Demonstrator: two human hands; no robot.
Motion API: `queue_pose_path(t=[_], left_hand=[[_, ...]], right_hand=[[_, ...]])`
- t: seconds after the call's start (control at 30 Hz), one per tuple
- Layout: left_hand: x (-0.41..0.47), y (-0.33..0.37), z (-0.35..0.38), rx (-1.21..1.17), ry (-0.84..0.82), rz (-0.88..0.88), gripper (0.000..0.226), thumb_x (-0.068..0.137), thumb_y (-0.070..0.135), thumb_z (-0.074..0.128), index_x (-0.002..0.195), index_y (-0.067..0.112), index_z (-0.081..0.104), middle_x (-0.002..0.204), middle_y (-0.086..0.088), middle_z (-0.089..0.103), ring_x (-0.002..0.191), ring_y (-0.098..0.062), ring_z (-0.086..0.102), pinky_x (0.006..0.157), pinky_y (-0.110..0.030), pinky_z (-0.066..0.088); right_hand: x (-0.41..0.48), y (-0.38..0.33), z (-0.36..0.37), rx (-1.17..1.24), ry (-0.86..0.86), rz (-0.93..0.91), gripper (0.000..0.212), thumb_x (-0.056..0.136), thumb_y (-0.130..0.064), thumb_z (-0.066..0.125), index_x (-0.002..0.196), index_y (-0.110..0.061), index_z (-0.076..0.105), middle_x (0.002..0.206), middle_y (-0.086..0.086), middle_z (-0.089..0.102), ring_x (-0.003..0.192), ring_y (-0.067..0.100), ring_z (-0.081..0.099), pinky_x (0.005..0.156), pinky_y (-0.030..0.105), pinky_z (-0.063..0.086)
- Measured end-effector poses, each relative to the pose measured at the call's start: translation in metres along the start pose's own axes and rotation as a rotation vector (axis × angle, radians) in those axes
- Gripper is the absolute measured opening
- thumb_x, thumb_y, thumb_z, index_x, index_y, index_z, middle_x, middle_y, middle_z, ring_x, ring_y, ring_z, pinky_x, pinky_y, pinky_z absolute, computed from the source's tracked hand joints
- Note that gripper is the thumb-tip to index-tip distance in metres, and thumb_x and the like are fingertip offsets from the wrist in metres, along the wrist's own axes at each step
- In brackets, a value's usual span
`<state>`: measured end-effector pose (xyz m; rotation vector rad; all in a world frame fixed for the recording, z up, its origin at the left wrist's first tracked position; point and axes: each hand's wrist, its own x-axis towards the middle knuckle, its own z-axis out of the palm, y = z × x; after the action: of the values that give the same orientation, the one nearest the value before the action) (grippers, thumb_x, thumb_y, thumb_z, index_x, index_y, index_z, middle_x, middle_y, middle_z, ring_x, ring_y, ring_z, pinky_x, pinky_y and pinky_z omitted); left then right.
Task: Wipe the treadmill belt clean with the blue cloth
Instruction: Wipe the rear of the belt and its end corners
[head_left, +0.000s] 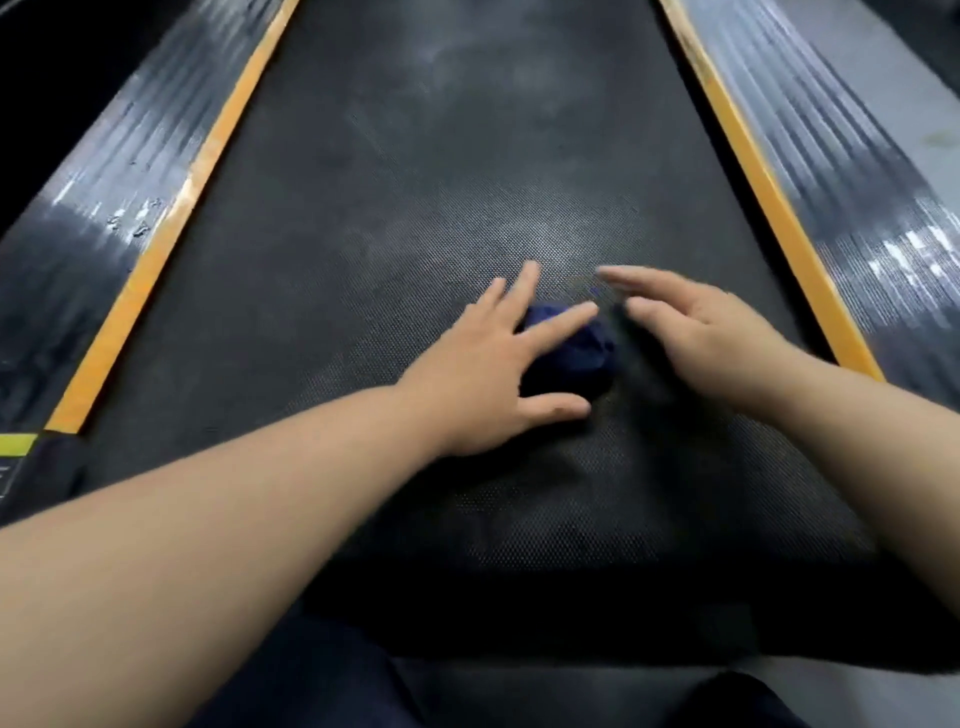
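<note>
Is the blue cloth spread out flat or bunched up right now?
Bunched up: the blue cloth is a rounded, creased lump on the treadmill belt, partly under the left hand, whose fingers are straight; it is not laid flat.

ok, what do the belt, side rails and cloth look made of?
Treadmill belt: likely black rubber, matte; fine dimpled grid.
Side rails: probably ribbed plastic or rubber, glossy; streaky highlights along grooves.
Blue cloth: soft fabric, matte; bunched into folds under the left hand.
</note>
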<state>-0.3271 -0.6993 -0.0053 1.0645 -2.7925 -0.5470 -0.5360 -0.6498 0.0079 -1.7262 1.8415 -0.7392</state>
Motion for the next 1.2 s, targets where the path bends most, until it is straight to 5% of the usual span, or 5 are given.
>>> queue_pose_path(t=[0.2,0.33,0.53,1.0,1.2], left_hand=[[0.05,-0.036,0.011,0.001,0.209,0.216,0.031,0.083,0.027,0.058,0.11,0.015,0.067,0.129,-0.012,0.054,0.115,-0.037,0.051,0.102,-0.039,0.039],[0.079,-0.054,-0.001,-0.072,0.231,-0.125,0.028,0.088,0.018,0.061,0.116,0.019,0.061,0.131,-0.003,0.049,0.121,-0.029,0.046,0.107,-0.037,0.034],[0.008,-0.015,0.011,-0.078,0.022,0.303,0.026,0.077,0.015,0.057,0.102,0.013,0.065,0.122,-0.001,0.052,0.108,-0.01,0.044,0.1,-0.012,0.027],[0.026,0.013,0.023,-0.104,0.023,0.306,0.035,0.073,0.005,0.057,0.105,0.014,0.069,0.125,-0.004,0.056,0.115,-0.016,0.047,0.102,-0.018,0.027],[0.125,0.009,0.027,-0.041,0.245,-0.097,0.029,0.088,0.011,0.059,0.114,0.02,0.067,0.134,0.002,0.05,0.126,-0.025,0.042,0.108,-0.03,0.03]], right_hand=[[-0.013,0.053,-0.013,-0.303,0.182,0.2,0.041,0.097,-0.021,0.045,0.137,-0.02,0.048,0.151,0.004,0.036,0.143,0.02,0.025,0.117,0.033,0.016],[-0.014,0.056,-0.01,-0.297,0.183,0.171,0.041,0.098,-0.022,0.043,0.139,-0.021,0.046,0.154,0.004,0.031,0.145,0.018,0.02,0.119,0.034,0.011],[-0.012,0.059,-0.009,-0.317,0.159,0.167,0.043,0.098,-0.025,0.041,0.14,-0.02,0.043,0.154,0.006,0.029,0.145,0.02,0.018,0.12,0.036,0.01],[-0.015,0.055,-0.013,-0.327,0.162,0.136,0.043,0.098,-0.022,0.04,0.14,-0.017,0.043,0.153,0.007,0.031,0.144,0.022,0.02,0.118,0.037,0.007],[-0.022,0.064,-0.022,-0.508,0.23,0.108,0.039,0.093,-0.019,0.044,0.129,-0.025,0.056,0.142,-0.003,0.048,0.142,0.019,0.026,0.114,0.049,-0.013]])
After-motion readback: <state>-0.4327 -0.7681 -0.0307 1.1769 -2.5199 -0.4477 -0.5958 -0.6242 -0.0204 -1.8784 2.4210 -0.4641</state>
